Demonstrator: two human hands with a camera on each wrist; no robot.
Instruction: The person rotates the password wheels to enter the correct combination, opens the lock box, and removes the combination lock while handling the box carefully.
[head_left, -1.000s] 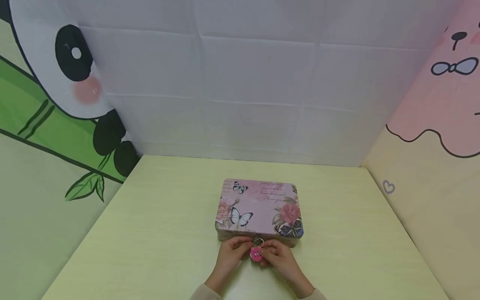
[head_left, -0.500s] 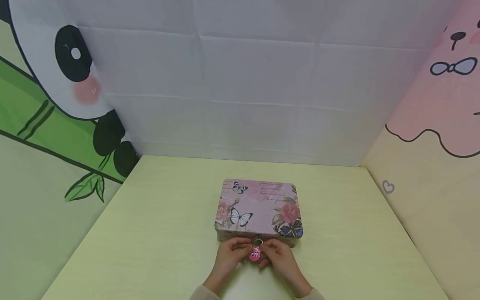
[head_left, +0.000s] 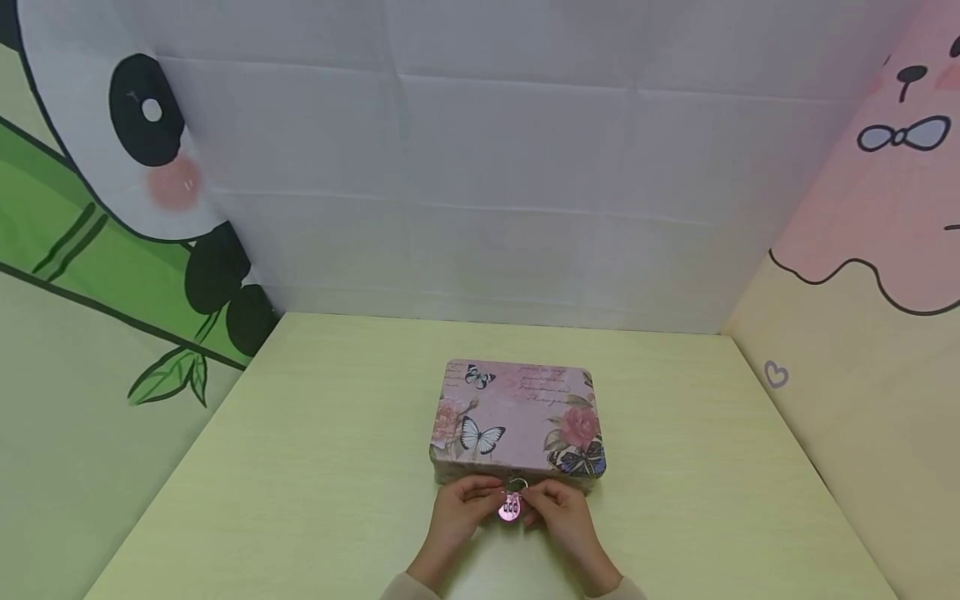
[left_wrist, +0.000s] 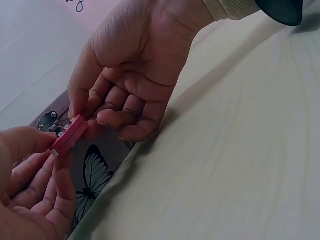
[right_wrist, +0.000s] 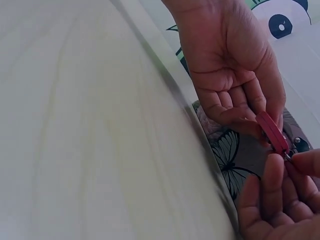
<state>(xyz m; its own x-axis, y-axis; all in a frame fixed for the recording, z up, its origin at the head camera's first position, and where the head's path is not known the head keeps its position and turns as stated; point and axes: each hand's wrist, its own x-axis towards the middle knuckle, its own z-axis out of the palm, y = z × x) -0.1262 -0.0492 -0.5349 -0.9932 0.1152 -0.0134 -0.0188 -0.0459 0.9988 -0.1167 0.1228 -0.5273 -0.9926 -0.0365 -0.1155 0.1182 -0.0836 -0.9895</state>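
A small pink combination padlock (head_left: 509,506) with number dials is between both hands, in front of a tin box (head_left: 517,417) with butterflies and roses on its lid. The left hand (head_left: 463,510) pinches the padlock from the left between thumb and fingers. From the other side the right hand (head_left: 557,512) pinches it too. In the left wrist view the padlock (left_wrist: 70,136) shows its dials and red edge, beside a metal latch (left_wrist: 48,121) on the box. In the right wrist view a bit of metal shackle (right_wrist: 288,156) shows at the padlock's end by the right fingertips.
The box stands mid-table on a pale yellow wood-grain table (head_left: 315,467). Behind it rises a white cloth wall (head_left: 517,183). Cartoon-printed panels (head_left: 67,358) flank the table at left and right.
The padlock has turned in the fingers: a pink patterned face showed a second ago, and its dial face now points up at the head camera. The hands shifted slightly; the box stays put.
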